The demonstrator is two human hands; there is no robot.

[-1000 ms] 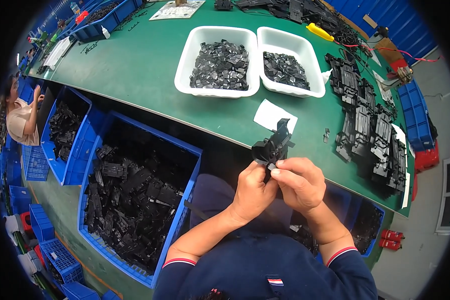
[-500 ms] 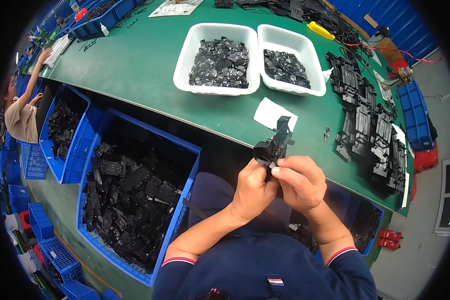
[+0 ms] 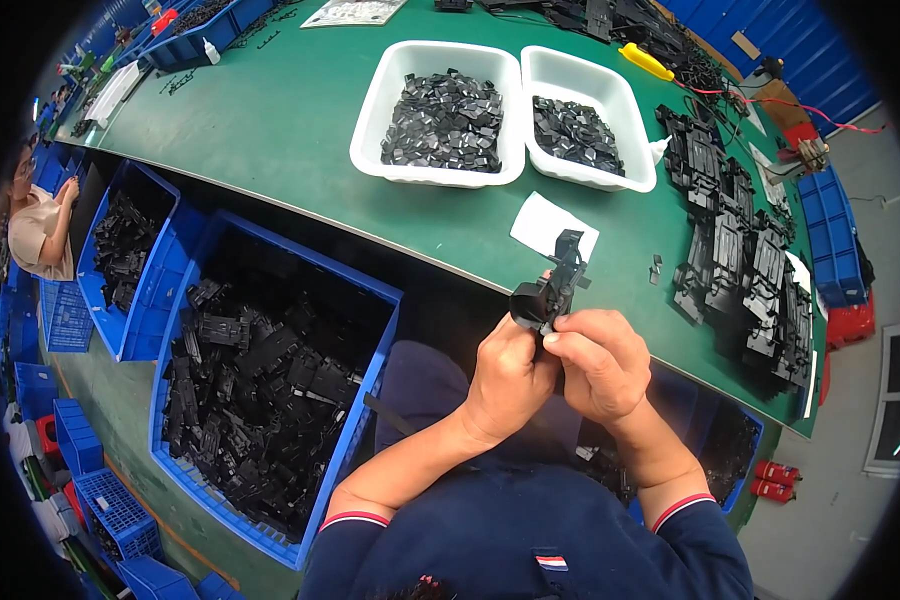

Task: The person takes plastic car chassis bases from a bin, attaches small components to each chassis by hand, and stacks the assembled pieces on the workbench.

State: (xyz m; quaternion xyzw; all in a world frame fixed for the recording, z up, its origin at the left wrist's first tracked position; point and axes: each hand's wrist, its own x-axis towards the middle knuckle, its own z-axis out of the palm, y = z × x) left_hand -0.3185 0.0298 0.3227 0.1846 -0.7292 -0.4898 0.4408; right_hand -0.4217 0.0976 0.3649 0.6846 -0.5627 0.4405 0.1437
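Note:
My left hand (image 3: 510, 375) is closed around the lower end of a black plastic bracket-like part (image 3: 560, 285), held upright just off the near edge of the green table. Thumb and fingers of my right hand (image 3: 605, 365) pinch at the same part's lower side; a small light spot shows at the fingertips, too small to name. Behind the part lies a white sheet of paper (image 3: 545, 222). Beyond it stand two white plastic tubs (image 3: 370, 150) (image 3: 600, 182) with small black pieces in them.
Rows of assembled black plastic parts (image 3: 720, 220) lie on the table's right side. A blue crate (image 3: 395, 320) of black parts stands at my left, a smaller blue bin (image 3: 155, 315) beyond it. Another person (image 3: 45, 230) sits at far left. A yellow-handled tool (image 3: 646, 62) lies behind the tubs.
My hands keep their grip on the black part, nearly unmoved. The view has shifted slightly. The person at far left has drawn a stretched-out arm back from the table.

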